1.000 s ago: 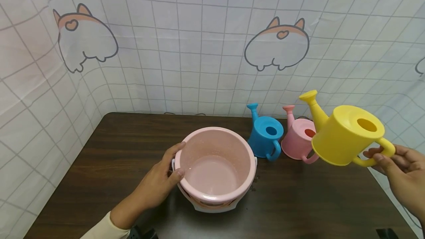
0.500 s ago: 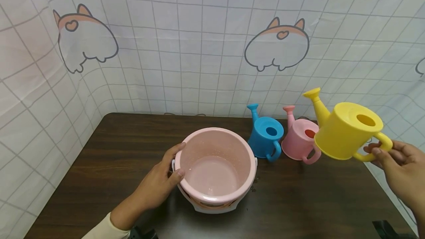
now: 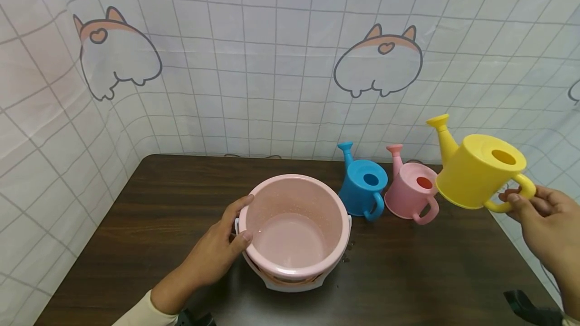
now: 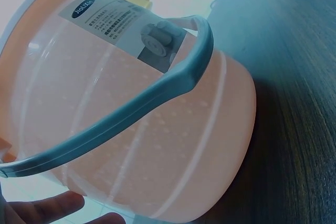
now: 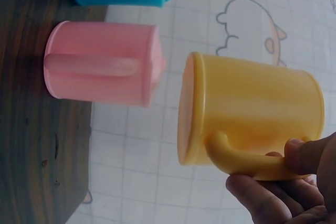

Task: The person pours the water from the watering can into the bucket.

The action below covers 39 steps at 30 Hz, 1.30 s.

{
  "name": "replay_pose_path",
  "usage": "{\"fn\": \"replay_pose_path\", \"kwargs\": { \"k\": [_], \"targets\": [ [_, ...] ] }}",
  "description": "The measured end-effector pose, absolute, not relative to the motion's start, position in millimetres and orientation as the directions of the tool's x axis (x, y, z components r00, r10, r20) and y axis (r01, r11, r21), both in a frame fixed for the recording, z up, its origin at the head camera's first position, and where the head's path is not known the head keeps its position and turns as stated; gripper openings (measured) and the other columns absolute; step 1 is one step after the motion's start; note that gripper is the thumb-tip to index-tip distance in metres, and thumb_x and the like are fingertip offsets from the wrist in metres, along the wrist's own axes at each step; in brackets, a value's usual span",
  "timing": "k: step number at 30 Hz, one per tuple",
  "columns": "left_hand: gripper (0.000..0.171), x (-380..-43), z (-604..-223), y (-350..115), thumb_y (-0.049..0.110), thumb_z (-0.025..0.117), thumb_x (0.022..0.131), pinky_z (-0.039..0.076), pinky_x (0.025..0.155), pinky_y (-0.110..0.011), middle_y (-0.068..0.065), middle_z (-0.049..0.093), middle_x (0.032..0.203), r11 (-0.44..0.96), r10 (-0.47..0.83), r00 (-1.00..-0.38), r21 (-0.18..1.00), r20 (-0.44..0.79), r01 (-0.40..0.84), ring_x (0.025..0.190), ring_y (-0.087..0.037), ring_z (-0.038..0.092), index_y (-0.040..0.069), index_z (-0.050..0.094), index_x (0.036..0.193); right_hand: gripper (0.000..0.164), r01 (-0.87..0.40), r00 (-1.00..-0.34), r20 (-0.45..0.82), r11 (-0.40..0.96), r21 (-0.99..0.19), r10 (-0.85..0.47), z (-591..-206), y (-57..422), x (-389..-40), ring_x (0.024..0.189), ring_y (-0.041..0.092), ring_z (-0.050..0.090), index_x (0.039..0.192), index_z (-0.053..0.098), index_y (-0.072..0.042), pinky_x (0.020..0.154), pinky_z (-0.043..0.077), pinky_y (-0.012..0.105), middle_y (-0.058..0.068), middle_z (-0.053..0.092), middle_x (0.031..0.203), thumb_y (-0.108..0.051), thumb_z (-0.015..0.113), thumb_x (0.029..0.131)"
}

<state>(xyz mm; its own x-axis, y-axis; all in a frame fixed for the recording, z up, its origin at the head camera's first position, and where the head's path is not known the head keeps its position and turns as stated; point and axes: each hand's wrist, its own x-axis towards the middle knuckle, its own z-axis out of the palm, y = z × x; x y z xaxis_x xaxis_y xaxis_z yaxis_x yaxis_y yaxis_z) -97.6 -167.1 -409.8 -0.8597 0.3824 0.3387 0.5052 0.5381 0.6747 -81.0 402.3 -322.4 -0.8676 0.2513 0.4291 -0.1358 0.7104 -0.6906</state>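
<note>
My right hand (image 3: 550, 225) grips the handle of a yellow watering can (image 3: 476, 175), thumb on top and fingers underneath. The can hangs in the air over the table's right side, its spout pointing up and left. In the right wrist view the yellow watering can (image 5: 257, 108) shows its base and side. A pink bucket (image 3: 294, 270) stands mid-table, its carrying handle (image 4: 126, 116) folded down along the side. At its left rim, my left hand (image 3: 215, 255) holds on, with the thumb over the edge. Most of that hand's fingers are hidden behind the bucket in the head view.
Blue (image 3: 362, 187) and pink (image 3: 410, 192) watering cans stand upright side by side at the table's back right. Water drops (image 3: 346, 253) lie right of the bucket. Behind the dark wooden table (image 3: 158, 215) hangs a white checked curtain (image 3: 254, 64).
My right hand has raised the yellow watering can slightly and moved it a little to the right, uncovering more of the pink can. The left hand and bucket stay in place.
</note>
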Motion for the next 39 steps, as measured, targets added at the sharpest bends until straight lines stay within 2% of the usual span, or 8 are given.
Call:
{"fn": "replay_pose_path", "kwargs": {
  "k": [5,12,17,21,28,31,36,39],
  "targets": [
    [0.062,-97.4,-409.9,-167.0,0.042,0.052,0.106,0.051,0.084,-0.046,-0.012,0.060,0.132,0.526,0.390,-0.858,0.683,0.336,0.506,0.104,-0.017,0.062,0.034,0.024,0.160,0.044,-0.098,-0.870,0.389,0.667,-0.738,0.303,-323.8,406.2,-86.1,0.084,-0.018,0.058,0.134,0.040,0.027,0.070,0.049,0.010,-0.032,0.056,0.096,-0.005,0.052,0.106],
    [0.062,-96.8,-409.1,-166.6,0.042,0.051,0.105,0.052,0.084,-0.042,-0.009,0.062,0.128,0.505,0.398,-0.853,0.696,0.336,0.510,0.101,-0.014,0.063,0.033,0.024,0.160,0.018,-0.068,-0.864,0.353,0.612,-0.788,0.359,-328.6,411.9,-91.0,0.080,-0.017,0.060,0.119,0.053,0.007,0.067,0.049,0.010,-0.033,0.059,0.091,-0.004,0.053,0.105],
    [0.061,-97.1,-410.0,-167.2,0.044,0.051,0.106,0.052,0.082,-0.041,-0.008,0.063,0.124,0.502,0.402,-0.851,0.696,0.338,0.513,0.100,-0.012,0.064,0.032,0.025,0.160,0.044,0.008,-0.864,0.311,0.628,-0.778,0.396,-332.5,414.7,-94.4,0.076,-0.019,0.058,0.134,0.043,0.023,0.065,0.048,0.009,-0.037,0.054,0.088,-0.010,0.052,0.106],
    [0.060,-97.5,-410.1,-167.0,0.044,0.051,0.106,0.052,0.081,-0.040,-0.007,0.063,0.123,0.496,0.402,-0.852,0.703,0.335,0.510,0.099,-0.011,0.065,0.033,0.025,0.160,0.052,0.080,-0.861,0.261,0.623,-0.778,0.436,-334.2,417.9,-97.5,0.074,-0.020,0.056,0.141,0.040,0.021,0.063,0.048,0.008,-0.037,0.054,0.087,-0.016,0.052,0.106],
    [0.060,-98.1,-408.8,-167.1,0.045,0.050,0.106,0.053,0.080,-0.041,-0.010,0.064,0.124,0.490,0.407,-0.847,0.701,0.341,0.517,0.098,-0.013,0.065,0.031,0.026,0.160,0.062,0.246,-0.836,0.226,0.711,-0.659,0.499,-339.5,422.2,-101.3,0.065,-0.025,0.047,0.139,0.050,0.014,0.056,0.042,0.007,0.002,0.070,0.105,-0.038,0.056,0.105],
    [0.060,-98.4,-408.5,-166.9,0.046,0.050,0.106,0.053,0.081,-0.041,-0.011,0.063,0.128,0.492,0.406,-0.848,0.701,0.340,0.517,0.099,-0.013,0.065,0.032,0.026,0.160,0.066,0.276,-0.831,0.228,0.732,-0.623,0.507,-344.1,425.0,-102.5,0.067,-0.025,0.041,0.139,0.052,0.012,0.062,0.042,0.010,-0.005,0.071,0.098,-0.044,0.056,0.104],
    [0.060,-98.2,-408.9,-167.0,0.048,0.049,0.106,0.053,0.081,-0.042,-0.012,0.062,0.129,0.503,0.402,-0.851,0.696,0.337,0.513,0.101,-0.014,0.065,0.033,0.025,0.160,0.067,0.311,-0.828,0.210,0.738,-0.599,0.520,-354.2,428.2,-105.8,0.064,-0.018,0.041,0.137,0.055,0.011,0.059,0.042,0.022,-0.042,0.053,0.067,-0.046,0.055,0.103],
    [0.060,-98.2,-409.1,-166.9,0.049,0.048,0.106,0.053,0.081,-0.042,-0.011,0.062,0.129,0.507,0.401,-0.851,0.692,0.339,0.515,0.101,-0.015,0.065,0.032,0.025,0.160,0.062,0.318,-0.823,0.215,0.740,-0.593,0.525,-360.1,429.2,-107.2,0.060,-0.014,0.044,0.133,0.058,0.011,0.054,0.040,0.023,-0.046,0.044,0.064,-0.044,0.056,0.103]
  ]
}}
